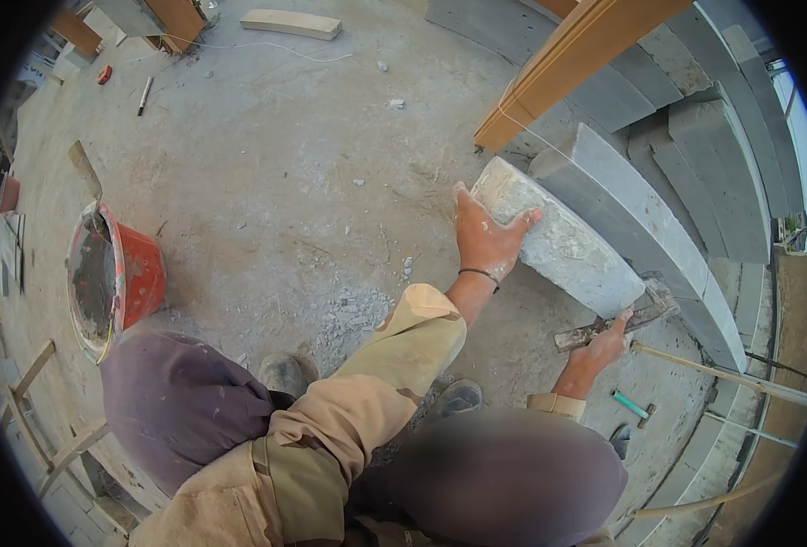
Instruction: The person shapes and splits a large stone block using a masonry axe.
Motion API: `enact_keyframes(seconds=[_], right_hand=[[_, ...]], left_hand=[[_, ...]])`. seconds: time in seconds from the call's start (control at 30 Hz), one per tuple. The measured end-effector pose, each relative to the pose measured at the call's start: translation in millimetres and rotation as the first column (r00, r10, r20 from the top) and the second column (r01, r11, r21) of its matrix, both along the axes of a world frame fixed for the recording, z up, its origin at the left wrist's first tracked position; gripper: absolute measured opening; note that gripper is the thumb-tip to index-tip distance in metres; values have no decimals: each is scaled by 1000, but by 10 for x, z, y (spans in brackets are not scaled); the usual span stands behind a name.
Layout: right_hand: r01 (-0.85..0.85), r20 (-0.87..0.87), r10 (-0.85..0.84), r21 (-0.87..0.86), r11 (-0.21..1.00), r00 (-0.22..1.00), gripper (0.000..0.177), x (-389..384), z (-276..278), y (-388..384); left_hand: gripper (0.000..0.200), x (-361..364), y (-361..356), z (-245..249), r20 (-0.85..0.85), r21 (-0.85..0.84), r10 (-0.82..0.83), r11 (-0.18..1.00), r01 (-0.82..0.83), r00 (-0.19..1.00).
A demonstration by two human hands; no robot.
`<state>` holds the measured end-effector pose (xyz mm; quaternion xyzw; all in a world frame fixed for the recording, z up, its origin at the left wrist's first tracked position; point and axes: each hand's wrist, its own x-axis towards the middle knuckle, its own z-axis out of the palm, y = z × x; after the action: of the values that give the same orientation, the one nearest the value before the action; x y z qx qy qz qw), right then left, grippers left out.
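Note:
A pale block (567,239) with a rough, mortar-flecked face lies at a slant right of centre, beside a row of grey blocks (640,219). My left hand (493,232) grips its upper left end, thumb and fingers spread over the edges. At the block's lower right end, my right hand (601,346) is closed around the handle of a hammer-like tool (615,325). The tool's head is beside the block's end, close to the row of grey blocks.
A red bucket (141,278) of grey mortar with a trowel (86,170) stands at left. An orange-brown post (567,73) rises above the block, with a string near it. A green-handled tool (631,406) and wooden sticks lie at lower right.

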<state>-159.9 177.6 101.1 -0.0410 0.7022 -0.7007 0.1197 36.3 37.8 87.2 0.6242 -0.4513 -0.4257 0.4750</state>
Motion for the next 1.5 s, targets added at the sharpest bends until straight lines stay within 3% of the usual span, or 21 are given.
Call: enact_keyframes(seconds=[0.1,0.2,0.27,0.33,0.37,0.4,0.53,0.63,0.73,0.8,0.87,0.97,1.0,1.03,1.07,1.13,1.17,1.23,1.37,1.47,1.5], right_hand=[[-21,24,22,-54,998,999,48,16,21,-13],[-68,-61,72,55,996,996,48,-61,48,68],[-121,-65,131,140,983,989,49,-264,93,277],[-171,-59,187,211,962,981,51,-452,55,411],[-221,81,213,110,969,974,52,-545,18,465],[-251,212,245,-3,968,946,54,-601,-38,523],[-311,217,316,-58,948,923,52,-735,-574,693],[-236,301,230,-20,972,925,47,-231,-709,855],[-187,381,153,55,981,912,45,255,-567,930],[-311,249,337,-141,940,908,40,666,-517,933],[-339,308,365,-134,931,879,35,962,-466,1036],[-462,437,475,-143,875,764,25,1246,-479,1094],[-490,468,522,-200,849,713,24,1328,-478,1053],[-518,492,569,-251,818,660,24,1373,-460,1028],[-523,492,578,-262,811,651,24,1370,-420,1020],[-709,407,630,65,702,661,24,1298,-310,1000],[-710,408,632,61,702,659,24,1230,-310,1019],[-706,-109,830,474,527,547,24,1068,-325,1041],[-757,-52,839,404,514,542,24,944,-141,1021],[-750,-138,836,384,539,530,22,906,-41,901],[-784,-130,861,364,503,492,22,865,99,845]], left_hand=[[125,-10,7,-40,48,61,5,998,-8,999],[133,15,85,55,-97,216,31,976,-9,995],[123,66,249,193,-352,509,115,856,87,929],[124,-147,561,55,-407,458,209,889,1,889],[125,-242,680,-4,-463,413,292,907,-88,837],[121,-276,720,1,-425,508,377,852,-128,823],[119,-27,605,-303,-431,687,514,720,-100,742],[109,115,460,-249,-531,513,341,858,-26,776],[100,272,328,477,-452,424,260,904,-51,854],[97,543,245,664,-443,270,141,963,-18,885],[94,863,166,1016,-407,68,-34,995,67,913],[94,1067,189,1799,-210,-71,-171,985,160,963],[96,1081,212,2024,46,-198,-270,941,274,962],[98,1101,236,2164,302,-282,-317,871,402,899],[98,1124,208,2245,312,-286,-306,872,396,899],[103,1108,102,2360,845,-98,-291,740,666,448],[103,1076,99,2329,848,-97,-289,740,665,445],[112,983,56,2075,945,164,-309,733,660,108],[115,998,-116,1388,912,298,-408,725,621,39],[118,884,-225,991,884,340,-467,656,674,9],[116,811,-184,898,902,351,-427,632,691,-68]])
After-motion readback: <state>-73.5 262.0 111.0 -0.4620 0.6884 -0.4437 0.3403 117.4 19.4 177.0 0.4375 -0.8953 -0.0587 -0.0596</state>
